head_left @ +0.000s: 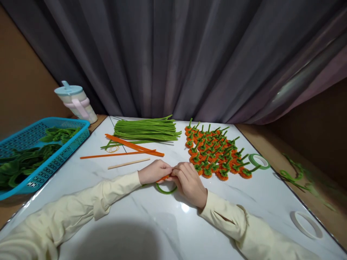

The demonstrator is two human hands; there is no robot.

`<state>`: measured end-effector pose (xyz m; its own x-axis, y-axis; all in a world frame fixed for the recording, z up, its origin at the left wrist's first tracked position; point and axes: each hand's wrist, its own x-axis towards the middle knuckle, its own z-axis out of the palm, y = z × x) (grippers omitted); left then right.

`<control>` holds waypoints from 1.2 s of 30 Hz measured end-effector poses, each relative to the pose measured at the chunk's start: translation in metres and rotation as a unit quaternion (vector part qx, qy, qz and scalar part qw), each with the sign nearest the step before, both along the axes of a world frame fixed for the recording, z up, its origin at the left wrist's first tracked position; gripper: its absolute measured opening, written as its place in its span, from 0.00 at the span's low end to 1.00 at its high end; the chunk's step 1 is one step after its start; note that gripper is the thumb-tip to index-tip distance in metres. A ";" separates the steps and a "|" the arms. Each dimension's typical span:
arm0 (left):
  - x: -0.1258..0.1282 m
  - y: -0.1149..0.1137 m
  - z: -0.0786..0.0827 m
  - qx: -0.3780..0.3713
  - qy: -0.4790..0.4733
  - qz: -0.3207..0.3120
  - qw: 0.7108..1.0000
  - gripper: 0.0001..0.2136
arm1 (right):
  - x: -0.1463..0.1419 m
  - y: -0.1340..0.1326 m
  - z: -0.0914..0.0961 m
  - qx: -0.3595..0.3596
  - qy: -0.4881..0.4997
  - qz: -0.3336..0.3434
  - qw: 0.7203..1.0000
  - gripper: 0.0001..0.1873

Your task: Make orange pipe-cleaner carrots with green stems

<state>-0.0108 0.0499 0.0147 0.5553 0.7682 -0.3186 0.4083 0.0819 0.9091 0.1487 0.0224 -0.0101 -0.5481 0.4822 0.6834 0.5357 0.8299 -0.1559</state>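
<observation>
My left hand [154,171] and my right hand [188,181] meet at the middle of the white marble-look table [130,220]. Both are closed in a pinch on a small piece made of an orange pipe cleaner [163,178] and a green pipe cleaner [165,190], whose green end curls in a loop below the fingers. Just right of my right hand lies a spread of several finished orange-and-green pipe cleaner carrots [215,153]. Both arms wear cream sleeves.
A bundle of green pipe cleaners [146,130], orange pipe cleaners [132,146], a wooden stick [128,163] and a rubber band [113,148] lie behind my hands. A blue basket [58,153] of green pieces, a lidded cup [76,102], green tape roll [258,161], white ring [306,224] surround them.
</observation>
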 end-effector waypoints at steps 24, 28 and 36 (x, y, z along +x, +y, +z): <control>-0.017 0.018 0.026 0.175 0.088 0.030 0.980 0.21 | 0.001 0.004 0.003 -0.094 0.110 -0.111 0.983 0.04; -0.013 0.010 0.026 0.264 0.117 0.017 0.957 0.21 | -0.002 0.000 0.003 -0.096 0.058 -0.063 0.992 0.06; -0.024 0.002 0.043 0.345 0.163 -0.152 0.912 0.16 | 0.002 0.000 0.000 -0.080 0.049 -0.036 0.995 0.07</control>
<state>-0.0347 0.0522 0.0576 0.7382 0.6746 -0.0035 0.5747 -0.6262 0.5268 0.1504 0.0224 -0.0104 -0.4427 0.6249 0.6431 0.5684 0.7503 -0.3378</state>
